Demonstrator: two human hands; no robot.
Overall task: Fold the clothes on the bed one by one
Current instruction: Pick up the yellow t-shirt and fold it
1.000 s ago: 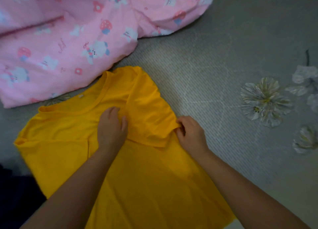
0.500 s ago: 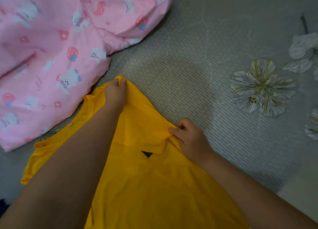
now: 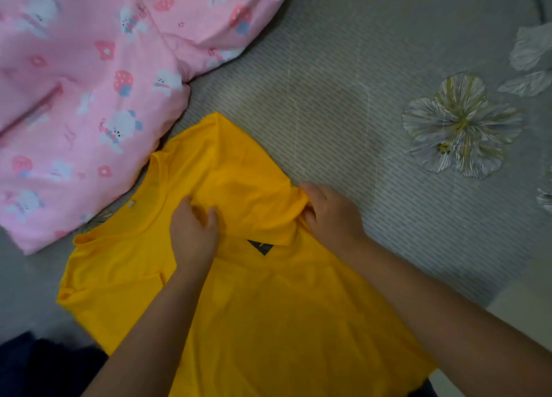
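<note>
The yellow T-shirt (image 3: 268,307) lies spread on the bed (image 3: 343,98), toward its near edge, one sleeve already turned in over the chest. The person's left hand (image 3: 194,232) rests on the folded-in part, fingers (image 3: 183,207) loosely bent and pressing the cloth down; whether they actually pinch a pucker is hard to tell from this angle. The right hand (image 3: 331,214) grips the fold's outer edge, thumb tucked under and fingers curled round a bunched ridge of fabric. The risk is plain: the knit looks thin, soft and slippery, so a tug from the right could drag the whole layer sideways and leave the fold crooked, or trap the wrinkle already gathered between the two hands. A small dark triangle (image 3: 261,246) peeks out under the flap, perhaps a printed mark. Just beside the collar, toward the far left corner, sits a puffy pink quilt (image 3: 89,98) with cartoon prints, and a loose pull might snag the shirt against it. The bed's grey cover is ribbed, with pale flower motifs (image 3: 457,127).
</note>
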